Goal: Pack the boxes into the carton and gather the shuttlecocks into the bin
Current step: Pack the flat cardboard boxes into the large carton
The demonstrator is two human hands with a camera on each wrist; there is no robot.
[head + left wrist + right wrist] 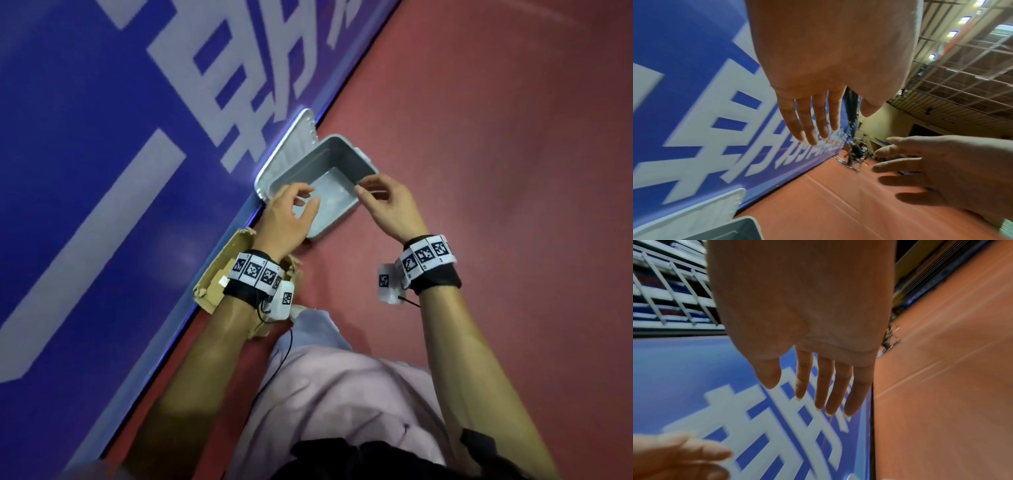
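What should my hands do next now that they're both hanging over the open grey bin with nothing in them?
Probably pull both hands back and go find a shuttlecock. The grey bin looks empty with its lid propped open, the left hand and right hand hold nothing, and no shuttlecock shows in any view. The carton sits beside the left wrist.

Carton mostly hidden under left wrist, contents unseen; bin near rim behind left hand; banner lettering blurred, cut by edges.
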